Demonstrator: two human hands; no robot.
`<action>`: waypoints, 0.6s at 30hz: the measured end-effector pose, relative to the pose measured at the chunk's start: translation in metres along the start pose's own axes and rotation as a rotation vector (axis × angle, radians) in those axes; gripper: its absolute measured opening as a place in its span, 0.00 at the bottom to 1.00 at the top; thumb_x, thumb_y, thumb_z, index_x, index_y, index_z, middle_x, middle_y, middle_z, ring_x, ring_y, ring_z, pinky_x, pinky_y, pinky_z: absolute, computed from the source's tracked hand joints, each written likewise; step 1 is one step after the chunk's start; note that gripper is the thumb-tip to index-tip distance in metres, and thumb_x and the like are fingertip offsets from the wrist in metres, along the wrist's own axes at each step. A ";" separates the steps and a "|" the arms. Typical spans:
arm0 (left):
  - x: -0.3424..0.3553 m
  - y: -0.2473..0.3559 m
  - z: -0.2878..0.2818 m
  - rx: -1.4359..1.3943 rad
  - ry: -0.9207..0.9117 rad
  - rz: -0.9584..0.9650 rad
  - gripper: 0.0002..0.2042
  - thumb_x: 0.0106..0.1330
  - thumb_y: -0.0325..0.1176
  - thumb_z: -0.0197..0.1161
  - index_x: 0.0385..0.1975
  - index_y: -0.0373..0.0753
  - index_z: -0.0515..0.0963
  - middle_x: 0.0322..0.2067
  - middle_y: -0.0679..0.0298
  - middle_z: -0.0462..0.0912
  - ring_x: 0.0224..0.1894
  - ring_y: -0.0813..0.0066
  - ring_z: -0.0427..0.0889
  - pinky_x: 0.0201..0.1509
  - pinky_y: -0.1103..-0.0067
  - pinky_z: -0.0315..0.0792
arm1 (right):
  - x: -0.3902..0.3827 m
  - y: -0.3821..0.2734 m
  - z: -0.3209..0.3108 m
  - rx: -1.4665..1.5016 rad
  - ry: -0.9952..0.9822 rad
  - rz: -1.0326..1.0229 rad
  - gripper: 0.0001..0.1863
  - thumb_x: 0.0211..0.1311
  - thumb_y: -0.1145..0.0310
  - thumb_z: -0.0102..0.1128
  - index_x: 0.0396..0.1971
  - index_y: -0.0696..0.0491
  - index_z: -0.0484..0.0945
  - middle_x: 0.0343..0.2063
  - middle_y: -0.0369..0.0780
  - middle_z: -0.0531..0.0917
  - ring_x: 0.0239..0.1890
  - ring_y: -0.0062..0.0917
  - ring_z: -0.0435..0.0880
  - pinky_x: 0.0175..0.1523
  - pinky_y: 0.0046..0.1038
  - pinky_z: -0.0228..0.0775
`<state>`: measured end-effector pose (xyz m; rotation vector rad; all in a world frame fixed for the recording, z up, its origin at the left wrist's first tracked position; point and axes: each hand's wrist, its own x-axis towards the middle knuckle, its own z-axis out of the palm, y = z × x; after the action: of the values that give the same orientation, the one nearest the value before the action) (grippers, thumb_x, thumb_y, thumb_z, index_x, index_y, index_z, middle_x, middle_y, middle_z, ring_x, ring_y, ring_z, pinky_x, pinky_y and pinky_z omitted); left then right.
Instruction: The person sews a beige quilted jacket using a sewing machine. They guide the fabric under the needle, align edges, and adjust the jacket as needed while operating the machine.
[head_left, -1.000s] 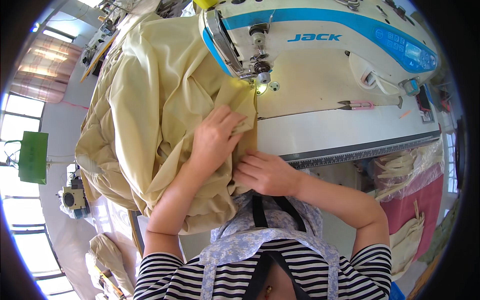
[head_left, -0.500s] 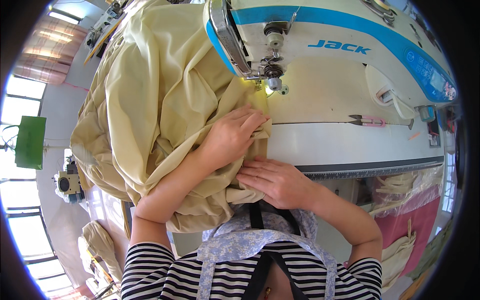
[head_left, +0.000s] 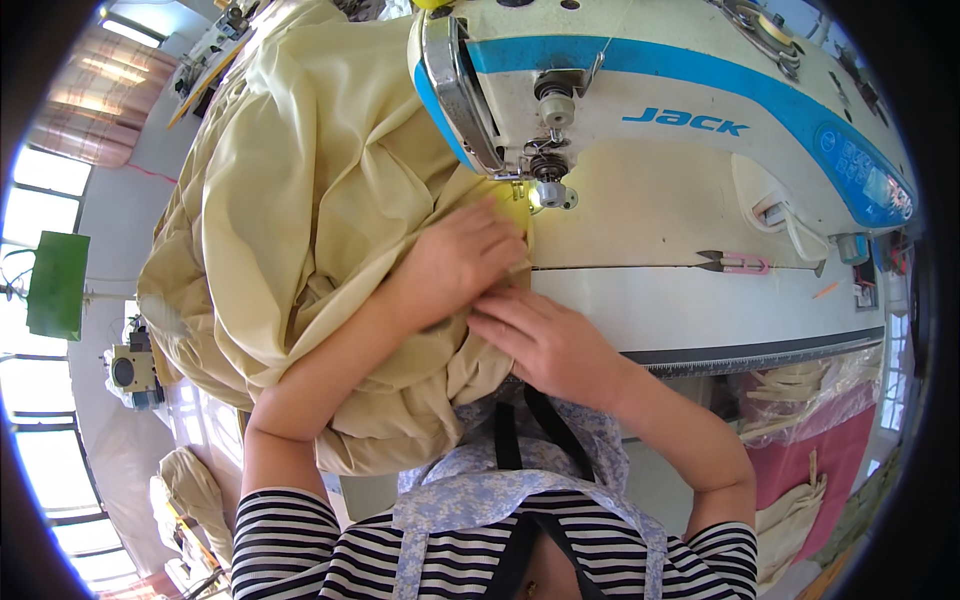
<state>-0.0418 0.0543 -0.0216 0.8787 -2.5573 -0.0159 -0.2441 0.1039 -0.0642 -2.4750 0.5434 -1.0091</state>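
A large heap of beige cloth [head_left: 270, 210] is bunched to the left of the sewing machine [head_left: 650, 75] and hangs over the table's front edge. My left hand [head_left: 460, 262] rests on the cloth just in front of the presser foot [head_left: 518, 190]; its fingers are bent and smeared by motion. Closer to me, my right hand [head_left: 560, 350] has its fingers pressed together over the cloth's right edge, thumb hidden. The fingertips of both hands nearly meet. A lit yellow patch of cloth lies under the needle area.
Pink-handled thread snips [head_left: 735, 262] lie on the machine bed at the right. A ruler strip [head_left: 750, 355] runs along the table's front edge. Plastic-wrapped cloth pieces [head_left: 810, 395] sit at the lower right. Another machine [head_left: 130, 370] stands at the far left.
My left hand has moved slightly left, its fingers off the folded edge they pinched. My right hand has come up closer to it. The machine appears lower in view.
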 end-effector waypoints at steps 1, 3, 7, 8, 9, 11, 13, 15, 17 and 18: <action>-0.006 0.008 0.000 0.028 -0.013 -0.026 0.16 0.47 0.23 0.69 0.39 0.35 0.79 0.45 0.58 0.84 0.46 0.56 0.83 0.56 0.62 0.77 | -0.003 -0.002 -0.001 -0.038 0.002 -0.035 0.23 0.52 0.75 0.64 0.52 0.55 0.81 0.49 0.42 0.82 0.54 0.37 0.81 0.60 0.35 0.77; -0.015 0.016 0.001 0.089 0.016 0.013 0.17 0.47 0.25 0.70 0.40 0.37 0.80 0.37 0.61 0.80 0.38 0.60 0.81 0.41 0.65 0.76 | -0.009 -0.004 -0.002 -0.083 0.011 -0.075 0.19 0.51 0.74 0.65 0.47 0.55 0.82 0.45 0.41 0.82 0.50 0.35 0.82 0.58 0.33 0.79; -0.022 0.020 -0.001 0.101 -0.052 -0.178 0.19 0.45 0.26 0.71 0.42 0.40 0.82 0.34 0.64 0.77 0.38 0.63 0.79 0.40 0.66 0.75 | -0.014 -0.003 -0.002 -0.066 0.019 -0.045 0.12 0.53 0.73 0.64 0.39 0.55 0.82 0.38 0.37 0.80 0.43 0.29 0.81 0.50 0.28 0.79; -0.019 0.018 -0.002 0.091 -0.052 -0.199 0.20 0.45 0.26 0.71 0.42 0.41 0.83 0.33 0.64 0.77 0.38 0.63 0.79 0.40 0.66 0.75 | -0.014 -0.003 -0.002 -0.051 -0.001 -0.006 0.10 0.55 0.73 0.62 0.38 0.55 0.81 0.36 0.35 0.79 0.42 0.27 0.80 0.47 0.27 0.79; -0.017 0.018 -0.002 0.076 -0.046 -0.203 0.20 0.44 0.26 0.71 0.42 0.41 0.83 0.33 0.65 0.77 0.39 0.64 0.79 0.41 0.66 0.75 | -0.013 -0.002 -0.002 -0.031 0.021 -0.008 0.10 0.55 0.73 0.62 0.38 0.55 0.81 0.36 0.35 0.79 0.42 0.27 0.80 0.46 0.27 0.79; -0.012 0.019 -0.002 0.140 -0.064 -0.162 0.19 0.45 0.25 0.72 0.41 0.41 0.84 0.36 0.65 0.79 0.42 0.63 0.80 0.44 0.65 0.75 | -0.011 -0.002 -0.001 0.005 0.024 0.007 0.09 0.55 0.73 0.62 0.38 0.54 0.81 0.35 0.35 0.79 0.42 0.27 0.80 0.43 0.26 0.78; -0.008 0.018 0.000 0.119 -0.048 -0.119 0.18 0.45 0.25 0.72 0.40 0.40 0.84 0.40 0.66 0.81 0.46 0.61 0.81 0.48 0.65 0.76 | -0.010 -0.001 -0.001 0.013 0.027 0.020 0.10 0.55 0.73 0.62 0.37 0.54 0.81 0.35 0.35 0.79 0.41 0.28 0.80 0.44 0.27 0.79; -0.008 0.017 0.002 0.019 -0.023 -0.124 0.17 0.46 0.24 0.71 0.39 0.39 0.85 0.45 0.66 0.84 0.50 0.60 0.82 0.52 0.66 0.76 | -0.010 -0.001 0.000 0.023 0.019 0.030 0.10 0.54 0.73 0.62 0.37 0.54 0.81 0.35 0.36 0.79 0.41 0.28 0.80 0.44 0.27 0.79; -0.011 0.015 0.003 -0.032 -0.047 -0.113 0.16 0.46 0.24 0.71 0.39 0.38 0.84 0.49 0.66 0.85 0.54 0.60 0.81 0.55 0.67 0.76 | -0.011 0.000 0.000 0.034 0.006 0.050 0.10 0.54 0.73 0.61 0.37 0.54 0.81 0.35 0.36 0.79 0.41 0.28 0.81 0.43 0.27 0.79; -0.013 0.013 0.003 -0.056 -0.062 -0.126 0.16 0.47 0.23 0.71 0.39 0.38 0.84 0.51 0.66 0.86 0.56 0.60 0.81 0.56 0.68 0.76 | -0.011 0.000 0.000 0.032 0.010 0.039 0.10 0.54 0.73 0.61 0.37 0.54 0.81 0.35 0.36 0.79 0.41 0.28 0.81 0.43 0.27 0.79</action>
<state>-0.0417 0.0720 -0.0279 1.0315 -2.5408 -0.1549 -0.2520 0.1095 -0.0702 -2.4235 0.5724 -1.0071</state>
